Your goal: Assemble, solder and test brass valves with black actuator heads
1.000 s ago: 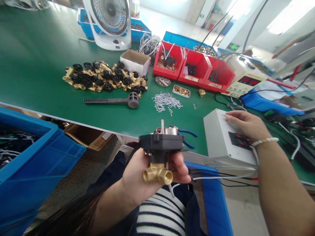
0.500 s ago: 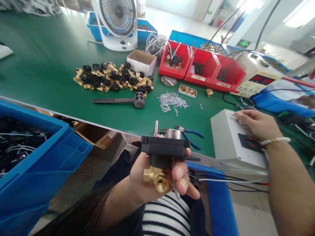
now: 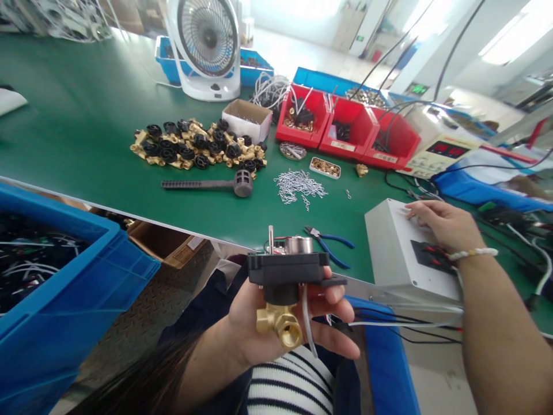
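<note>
My left hand [image 3: 259,328] holds a motorized brass valve upright in front of my lap. Its black actuator housing [image 3: 287,270] is uncovered on top, showing a silver motor [image 3: 299,245] and a thin metal pin. Below the housing is the brass valve body [image 3: 280,323], one threaded port facing me. A grey cable [image 3: 307,323] hangs down by my fingers, which are loosely spread on that side. My right hand [image 3: 444,225] rests on the grey control box [image 3: 386,242], fingertips together at its top; what they grip there is hidden. Red and black leads sit in a black panel beside my wrist.
Blue-handled pliers [image 3: 332,243] and a pile of metal clips [image 3: 298,185] lie on the green table. Beyond are a grey mallet-shaped tool [image 3: 207,184], many brass valves [image 3: 194,144], red bins [image 3: 345,129], a power supply [image 3: 440,150] and a fan [image 3: 209,46]. A blue crate [image 3: 86,271] stands left.
The valve sits slightly lower in view and my left fingers have spread farther from it. My right hand stays on the control box. The whole view has shifted a little.
</note>
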{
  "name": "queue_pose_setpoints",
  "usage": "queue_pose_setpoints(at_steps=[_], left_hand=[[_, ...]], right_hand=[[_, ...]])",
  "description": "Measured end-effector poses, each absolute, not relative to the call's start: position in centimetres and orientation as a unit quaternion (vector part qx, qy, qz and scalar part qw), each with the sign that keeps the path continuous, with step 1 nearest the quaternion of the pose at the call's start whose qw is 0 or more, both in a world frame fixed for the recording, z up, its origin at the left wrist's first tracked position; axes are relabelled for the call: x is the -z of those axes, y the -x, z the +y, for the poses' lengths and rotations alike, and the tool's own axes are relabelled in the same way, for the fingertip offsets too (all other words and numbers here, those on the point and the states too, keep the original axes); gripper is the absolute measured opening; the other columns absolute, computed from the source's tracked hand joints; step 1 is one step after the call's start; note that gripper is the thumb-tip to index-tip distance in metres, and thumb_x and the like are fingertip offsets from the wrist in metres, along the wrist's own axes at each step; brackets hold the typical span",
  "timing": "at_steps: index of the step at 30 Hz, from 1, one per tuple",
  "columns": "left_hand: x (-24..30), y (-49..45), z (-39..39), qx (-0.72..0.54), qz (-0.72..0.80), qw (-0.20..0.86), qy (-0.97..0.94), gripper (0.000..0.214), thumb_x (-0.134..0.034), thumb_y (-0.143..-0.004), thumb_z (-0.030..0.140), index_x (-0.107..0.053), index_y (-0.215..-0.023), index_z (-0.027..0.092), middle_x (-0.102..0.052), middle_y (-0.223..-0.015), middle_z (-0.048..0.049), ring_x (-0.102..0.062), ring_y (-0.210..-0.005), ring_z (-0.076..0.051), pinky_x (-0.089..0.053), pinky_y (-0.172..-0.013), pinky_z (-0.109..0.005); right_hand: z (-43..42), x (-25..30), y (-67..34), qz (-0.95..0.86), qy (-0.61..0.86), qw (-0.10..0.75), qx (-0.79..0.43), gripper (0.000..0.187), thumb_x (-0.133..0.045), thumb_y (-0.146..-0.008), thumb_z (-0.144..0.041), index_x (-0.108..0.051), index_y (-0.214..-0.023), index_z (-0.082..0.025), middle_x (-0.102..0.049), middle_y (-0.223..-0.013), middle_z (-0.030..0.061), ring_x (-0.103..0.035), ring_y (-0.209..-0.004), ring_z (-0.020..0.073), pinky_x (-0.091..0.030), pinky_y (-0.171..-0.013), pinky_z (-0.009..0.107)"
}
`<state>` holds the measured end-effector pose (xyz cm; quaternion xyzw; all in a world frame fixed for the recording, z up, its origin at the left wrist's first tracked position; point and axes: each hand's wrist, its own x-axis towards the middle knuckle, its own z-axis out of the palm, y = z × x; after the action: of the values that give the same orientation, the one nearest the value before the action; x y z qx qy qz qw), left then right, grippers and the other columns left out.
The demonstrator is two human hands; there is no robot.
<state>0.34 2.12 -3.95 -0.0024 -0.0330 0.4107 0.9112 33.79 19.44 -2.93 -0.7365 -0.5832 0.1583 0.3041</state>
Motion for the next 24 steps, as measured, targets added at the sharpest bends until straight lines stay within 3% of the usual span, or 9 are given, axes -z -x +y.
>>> queue_pose_setpoints(at_steps=[6, 10, 18, 24], left_hand=[[3.92, -0.34, 2.19, -0.406, -0.038, 0.913, 0.013, 0.027, -0.066, -0.086, 0.034, -0.070, -0.095, 0.008, -0.060, -0.079, -0.0067, -0.066, -0.077, -0.018, -0.065, -0.071, -0.037], [3.88, -0.42, 2.18, -0.406, -0.041, 0.912, 0.029, 0.025, -0.073, -0.079, 0.027, -0.070, -0.095, 0.008, -0.060, -0.077, -0.0051, -0.066, -0.074, -0.016, -0.065, -0.069, -0.034], [4.11, -0.34, 1.84, -0.397, -0.056, 0.916, 0.022, 0.026, -0.067, -0.083, 0.027, -0.071, -0.102, 0.009, -0.073, -0.095, -0.0127, -0.073, -0.088, -0.024, -0.064, -0.076, -0.039], [3.98, -0.27, 1.90, -0.390, -0.053, 0.919, 0.020, 0.026, -0.062, -0.087, 0.028, -0.071, -0.103, 0.010, -0.074, -0.098, -0.0127, -0.073, -0.090, -0.023, -0.064, -0.077, -0.038]], right_hand=[[19.22, 2.66, -33.74, -0.592, 0.728, 0.307, -0.159, 0.038, -0.065, -0.064, -0.056, -0.071, -0.075, -0.020, -0.068, -0.073, 0.0046, -0.051, -0.063, 0.0160, -0.044, -0.070, 0.033], [19.15, 2.60, -33.75, -0.593, 0.727, 0.308, -0.157, 0.041, -0.066, -0.064, -0.060, -0.069, -0.072, -0.020, -0.068, -0.072, 0.0046, -0.051, -0.062, 0.0162, -0.044, -0.068, 0.032], [19.35, 2.81, -33.94, -0.586, 0.731, 0.308, -0.166, 0.040, -0.063, -0.065, -0.056, -0.070, -0.076, -0.018, -0.067, -0.075, 0.0049, -0.050, -0.062, 0.0143, -0.043, -0.067, 0.030], [19.32, 2.85, -34.00, -0.588, 0.730, 0.308, -0.158, 0.039, -0.064, -0.068, -0.056, -0.070, -0.077, -0.018, -0.068, -0.075, 0.0051, -0.050, -0.061, 0.0145, -0.043, -0.067, 0.031]])
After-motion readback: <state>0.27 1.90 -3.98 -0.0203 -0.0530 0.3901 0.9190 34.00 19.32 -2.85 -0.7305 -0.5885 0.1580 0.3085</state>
